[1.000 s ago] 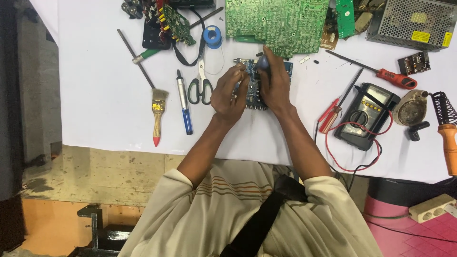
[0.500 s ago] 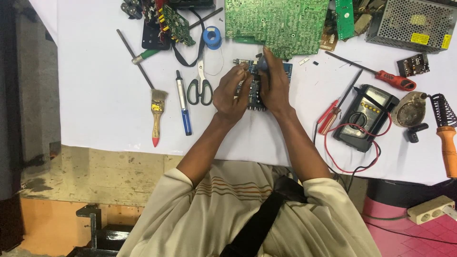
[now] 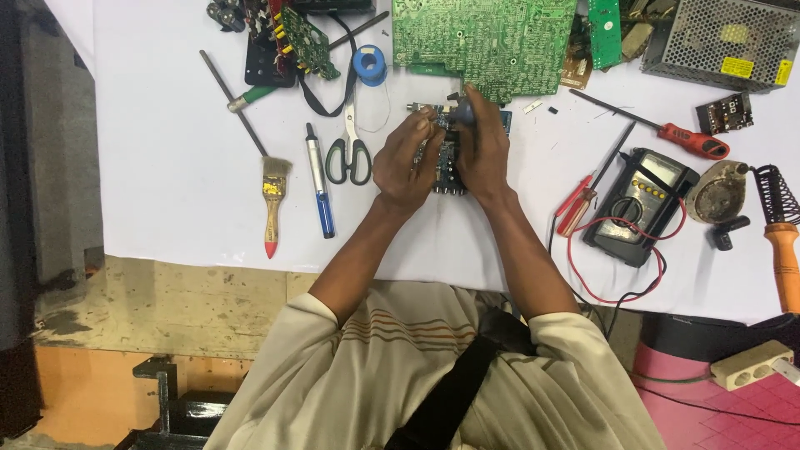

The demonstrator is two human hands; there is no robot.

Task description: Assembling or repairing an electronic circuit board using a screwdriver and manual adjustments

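Both hands, left hand (image 3: 406,164) and right hand (image 3: 483,150), clamped on small circuit board (image 3: 444,154); light, stiff, fragile, best gripped by edges.

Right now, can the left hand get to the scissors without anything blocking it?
Probably yes. The scissors lie just beside the left hand on bare white table, nothing between. But that hand holds the small board, so it must let go first.

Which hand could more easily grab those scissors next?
Probably the left hand: the scissors lie just beside it on the white table, while the right hand sits across the small circuit board.
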